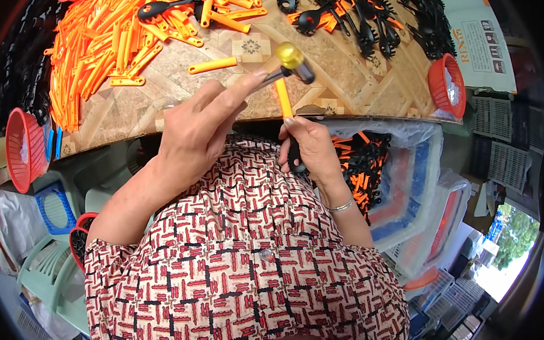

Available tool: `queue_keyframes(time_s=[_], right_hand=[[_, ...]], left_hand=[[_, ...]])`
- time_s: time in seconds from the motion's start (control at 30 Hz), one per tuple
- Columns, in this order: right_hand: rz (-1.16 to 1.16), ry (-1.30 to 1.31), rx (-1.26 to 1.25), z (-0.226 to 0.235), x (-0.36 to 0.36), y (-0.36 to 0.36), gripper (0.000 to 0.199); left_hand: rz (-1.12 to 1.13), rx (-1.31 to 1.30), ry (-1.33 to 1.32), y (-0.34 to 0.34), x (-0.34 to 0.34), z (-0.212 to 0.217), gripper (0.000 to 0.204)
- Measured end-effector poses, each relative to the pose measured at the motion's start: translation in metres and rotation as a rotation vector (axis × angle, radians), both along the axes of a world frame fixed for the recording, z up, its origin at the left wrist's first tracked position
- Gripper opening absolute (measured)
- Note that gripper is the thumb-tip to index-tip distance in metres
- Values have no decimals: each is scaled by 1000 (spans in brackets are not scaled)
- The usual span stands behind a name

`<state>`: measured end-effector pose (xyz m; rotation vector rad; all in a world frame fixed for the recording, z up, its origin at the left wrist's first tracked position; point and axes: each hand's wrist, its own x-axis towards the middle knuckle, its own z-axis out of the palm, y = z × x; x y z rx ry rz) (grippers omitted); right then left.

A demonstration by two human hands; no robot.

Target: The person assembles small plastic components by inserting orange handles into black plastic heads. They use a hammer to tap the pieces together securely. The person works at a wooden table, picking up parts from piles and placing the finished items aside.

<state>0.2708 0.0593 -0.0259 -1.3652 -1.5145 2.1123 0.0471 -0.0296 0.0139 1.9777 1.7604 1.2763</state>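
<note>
"Head view, with twelve at the top: where is the piece in hand?"

"Just off twelve, at the near edge of the table [364,91]. The right hand [311,146] has an orange handle [283,98] pointing toward twelve, with a black part [296,157] below it, mostly hidden by the palm."

"How are those fingers set?"

"Clamped: the thumb presses the handle's near end while the others curl round the black part. Probably that keeps both lined up and leaves the far end bare. I can't tell whether the two are fully joined."

"And the other hand?"

"The left hand [194,125], toward ten, is closed on a hammer [289,54]. Its index finger lies along the shaft, likely for aim. The yellow-ended head is blurred, over the handle's far end; whether they touch, I can't tell."

"Why the heaps on either side?"

"The pile of orange handles [114,45] sits at ten and the black utensils [365,26] at one, presumably so each kind stays separate and within reach. A loose orange handle [213,65] lies apart at eleven."

"And at three?"

"A plastic-lined bin [418,173], lower than the table and beside the right forearm, holding black and orange pieces. That spot would seem to spare a long stretch."
</note>
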Motion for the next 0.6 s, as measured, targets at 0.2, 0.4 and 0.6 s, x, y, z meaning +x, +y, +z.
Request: queue_keyframes(time_s=[0.2, 0.4, 0.6], right_hand=[[-10, 43, -21, -2, 0, -1, 37], [-35, 24, -68, -2, 0, -1, 35], [162, 159, -3, 0, 61, 31, 32]], left_hand=[[-66, -174, 433, -1, 1, 5, 62], [-105, -130, 273, -1, -4, 0, 55], [48, -99, -185, 9, -20, -7, 43]])
